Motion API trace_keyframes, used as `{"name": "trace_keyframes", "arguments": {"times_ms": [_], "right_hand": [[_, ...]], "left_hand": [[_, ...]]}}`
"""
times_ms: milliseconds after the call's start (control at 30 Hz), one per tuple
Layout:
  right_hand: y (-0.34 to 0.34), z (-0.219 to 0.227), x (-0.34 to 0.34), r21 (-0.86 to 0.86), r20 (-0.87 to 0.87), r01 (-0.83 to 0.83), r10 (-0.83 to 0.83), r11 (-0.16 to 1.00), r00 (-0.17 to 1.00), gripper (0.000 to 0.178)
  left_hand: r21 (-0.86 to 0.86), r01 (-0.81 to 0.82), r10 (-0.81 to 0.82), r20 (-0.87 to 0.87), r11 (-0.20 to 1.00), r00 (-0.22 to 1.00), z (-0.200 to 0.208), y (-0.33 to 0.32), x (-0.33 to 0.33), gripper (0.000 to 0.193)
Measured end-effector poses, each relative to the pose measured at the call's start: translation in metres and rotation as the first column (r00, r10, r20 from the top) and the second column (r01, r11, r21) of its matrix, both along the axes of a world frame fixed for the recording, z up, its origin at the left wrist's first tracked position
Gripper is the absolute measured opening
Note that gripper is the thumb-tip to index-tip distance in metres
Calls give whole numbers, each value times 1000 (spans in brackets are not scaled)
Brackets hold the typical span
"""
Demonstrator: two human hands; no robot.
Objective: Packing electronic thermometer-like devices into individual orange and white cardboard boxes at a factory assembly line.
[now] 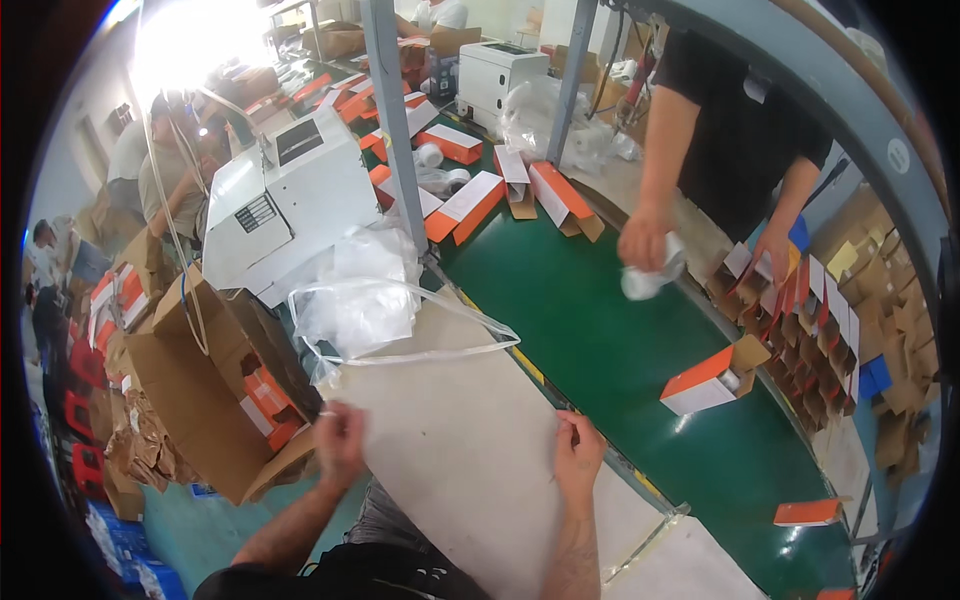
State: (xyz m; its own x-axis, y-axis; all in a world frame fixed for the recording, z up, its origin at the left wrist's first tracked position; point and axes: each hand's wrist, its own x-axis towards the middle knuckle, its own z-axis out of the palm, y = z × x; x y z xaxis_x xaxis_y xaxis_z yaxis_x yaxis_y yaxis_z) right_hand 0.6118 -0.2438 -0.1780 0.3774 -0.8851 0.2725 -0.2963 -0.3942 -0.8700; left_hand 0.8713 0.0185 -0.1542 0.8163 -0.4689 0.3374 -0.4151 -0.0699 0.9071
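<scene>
My left hand (341, 440) is at the left edge of the pale tabletop (450, 400), its fingers curled together and slightly blurred. Just beyond it lies a heap of clear plastic bags (365, 300), with a looped clear strip (450, 350) trailing over the tabletop. A whitish bit shows at the fingertips, too small to name. Over the right edge of the tabletop, beside the green conveyor belt (540, 290), my right hand (578, 450) has thumb and fingers pressed together; whatever they hold, if anything, is hidden. An orange-and-white box (712, 380) with an open flap lies on the belt.
Across the belt, a person's hand (648, 240) holds a whitish wrapped item (652, 278); stacked open boxes (800, 320) stand beside that person. A white machine (290, 200) and metal post (395, 120) rise ahead. An open carton (200, 385) sits at left. More boxes (465, 208) crowd the far belt.
</scene>
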Motion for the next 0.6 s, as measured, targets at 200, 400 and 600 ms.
{"name": "trace_keyframes", "arguments": {"times_ms": [200, 400, 600], "right_hand": [[3, 1, 7, -3, 20, -11, 11, 1000, 1000, 15], [2, 1, -4, 2, -24, -24, 24, 1000, 999, 16], [3, -2, 2, -19, 5, -46, 46, 999, 999, 15]], "left_hand": [[308, -322, 381, -154, 895, 912, -92, 137, 29, 24], [294, 255, -45, -569, 921, 821, -129, 48, 34, 39], [639, 469, -627, 28, 610, 778, -244, 87, 87, 52]]}}
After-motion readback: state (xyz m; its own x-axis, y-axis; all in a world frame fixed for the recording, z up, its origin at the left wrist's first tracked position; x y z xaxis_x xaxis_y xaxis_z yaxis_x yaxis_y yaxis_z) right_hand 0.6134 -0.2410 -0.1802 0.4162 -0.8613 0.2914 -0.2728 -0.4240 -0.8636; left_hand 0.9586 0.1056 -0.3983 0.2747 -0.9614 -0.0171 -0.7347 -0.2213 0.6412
